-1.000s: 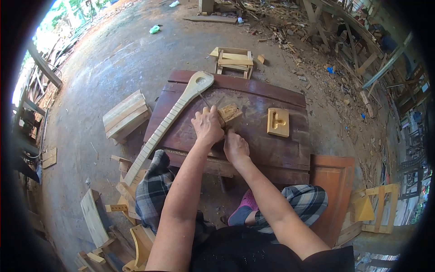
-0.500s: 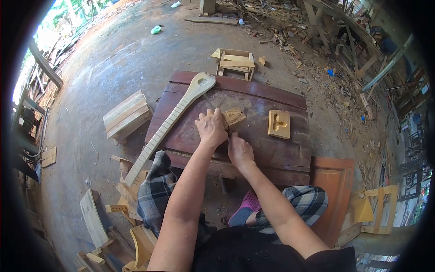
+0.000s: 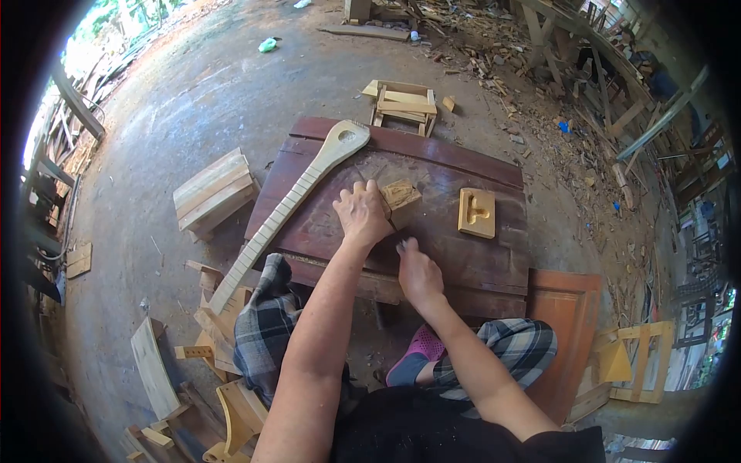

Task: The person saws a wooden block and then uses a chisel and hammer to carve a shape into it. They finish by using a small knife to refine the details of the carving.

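Note:
A wood block [image 3: 401, 194] with a rough top rests on the dark red wooden board [image 3: 463, 266]. My left hand [image 3: 361, 212] is wrapped round the block's left side and steadies it. Just below the block, my right hand [image 3: 421, 272] is closed round a small dark thing, too blurred to name. A long pale wooden piece [image 3: 297, 193], marked with cross lines and with a round hollow at its wide end, lies slantwise on the left of the board. To the right of the block is a yellowish wooden piece [image 3: 477, 213] with a carved recess.
Wooden boxes stand left of the board [image 3: 216, 189] and behind it [image 3: 405, 108]. An orange-brown panel [image 3: 571, 324] lies at the lower right. Cut wood pieces [image 3: 158, 370] are spread at the lower left. My knees are close to the board's near edge.
My right hand has moved down and to the right, a little away from the block. My left hand stays on the block. The view has shifted slightly.

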A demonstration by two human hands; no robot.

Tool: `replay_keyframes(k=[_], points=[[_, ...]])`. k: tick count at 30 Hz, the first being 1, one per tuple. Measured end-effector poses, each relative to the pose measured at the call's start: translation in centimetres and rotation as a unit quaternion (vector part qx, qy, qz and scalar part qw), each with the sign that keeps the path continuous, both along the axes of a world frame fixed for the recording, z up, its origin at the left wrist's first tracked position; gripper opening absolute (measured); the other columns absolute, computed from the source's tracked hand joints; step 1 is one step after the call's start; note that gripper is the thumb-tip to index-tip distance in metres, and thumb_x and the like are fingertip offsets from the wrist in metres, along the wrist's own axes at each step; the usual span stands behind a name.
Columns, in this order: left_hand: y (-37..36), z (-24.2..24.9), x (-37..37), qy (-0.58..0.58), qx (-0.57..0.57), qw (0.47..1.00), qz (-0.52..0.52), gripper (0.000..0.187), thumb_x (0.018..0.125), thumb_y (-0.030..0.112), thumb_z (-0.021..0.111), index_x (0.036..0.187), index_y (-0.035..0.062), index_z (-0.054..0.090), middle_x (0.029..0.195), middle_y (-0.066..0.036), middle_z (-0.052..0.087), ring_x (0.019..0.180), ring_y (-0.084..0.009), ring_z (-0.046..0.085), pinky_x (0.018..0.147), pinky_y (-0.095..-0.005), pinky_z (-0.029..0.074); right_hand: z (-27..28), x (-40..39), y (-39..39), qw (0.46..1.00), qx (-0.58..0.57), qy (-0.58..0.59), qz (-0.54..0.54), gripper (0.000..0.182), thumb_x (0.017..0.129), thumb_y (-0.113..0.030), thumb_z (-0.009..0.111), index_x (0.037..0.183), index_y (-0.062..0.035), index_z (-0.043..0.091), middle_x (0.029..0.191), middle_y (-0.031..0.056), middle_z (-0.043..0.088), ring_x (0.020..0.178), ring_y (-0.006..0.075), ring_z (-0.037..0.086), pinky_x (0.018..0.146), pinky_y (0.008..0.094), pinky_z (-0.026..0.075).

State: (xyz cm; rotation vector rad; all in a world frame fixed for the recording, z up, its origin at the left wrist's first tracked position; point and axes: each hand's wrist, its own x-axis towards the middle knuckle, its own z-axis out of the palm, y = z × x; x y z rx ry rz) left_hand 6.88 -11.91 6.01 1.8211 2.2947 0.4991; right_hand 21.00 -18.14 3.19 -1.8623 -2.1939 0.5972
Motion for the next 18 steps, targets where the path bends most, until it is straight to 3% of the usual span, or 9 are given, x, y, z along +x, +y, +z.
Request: replay_keyframes(k=[1, 5, 8, 13, 18], points=[[0.0, -0.2, 0.0, -0.004, -0.001, 1.000, -0.002, 0.049, 0.065, 0.015, 0.074, 0.110, 0.0095, 0.055, 0.109, -0.013, 0.059, 0.103, -0.0367, 0.057, 0.082, -0.0495, 0.046, 0.4, 0.5, -1.0, 0.999, -0.029, -0.008, -0.019, 0.014, 0.094, -0.013, 0.046, 0.103, -0.0026, 0.051, 0.082, 0.0271, 0.067, 0.082, 0.0449, 0.067, 0.074, 0.0539, 0.053], [0.0, -0.6, -0.1, -0.003, 0.011, 1.000, -0.022, 0.047, 0.067, 0.014, 0.073, 0.110, 0.0095, 0.056, 0.109, -0.013, 0.059, 0.102, -0.0365, 0.057, 0.082, -0.0495, 0.045, -1.2, -0.3, 1.1, 1.000, -0.010, -0.002, -0.026, 0.014, 0.095, -0.013, 0.046, 0.103, -0.0027, 0.050, 0.081, 0.0265, 0.067, 0.081, 0.0443, 0.067, 0.074, 0.0533, 0.054], [0.0, -1.1, -0.3, 0.011, 0.033, 0.999, -0.018, 0.048, 0.064, 0.017, 0.078, 0.106, 0.0091, 0.057, 0.107, -0.012, 0.059, 0.102, -0.0340, 0.057, 0.082, -0.0474, 0.045, -2.5, -2.0, 4.0, 0.998, 0.042, 0.026, 0.031, 0.022, 0.100, -0.023, 0.044, 0.106, -0.0028, 0.046, 0.079, 0.0284, 0.066, 0.080, 0.0480, 0.065, 0.072, 0.0581, 0.051], [0.3, -1.3, -0.3, 0.008, 0.029, 0.999, -0.013, 0.044, 0.067, 0.013, 0.071, 0.108, 0.0095, 0.056, 0.108, -0.013, 0.059, 0.100, -0.0364, 0.057, 0.081, -0.0489, 0.045, 0.3, 0.2, -0.5, 1.000, -0.026, -0.005, -0.005, 0.017, 0.097, -0.017, 0.044, 0.101, -0.0015, 0.051, 0.084, 0.0265, 0.067, 0.083, 0.0445, 0.066, 0.075, 0.0544, 0.053], [-0.1, -1.2, -0.2, 0.015, 0.036, 0.999, -0.037, 0.043, 0.067, 0.014, 0.073, 0.106, 0.0091, 0.056, 0.108, -0.013, 0.059, 0.101, -0.0352, 0.057, 0.081, -0.0480, 0.045, -1.7, -1.2, 1.9, 1.000, -0.019, 0.010, -0.011, 0.019, 0.098, -0.021, 0.044, 0.103, -0.0025, 0.048, 0.084, 0.0275, 0.067, 0.083, 0.0465, 0.065, 0.074, 0.0566, 0.052]])
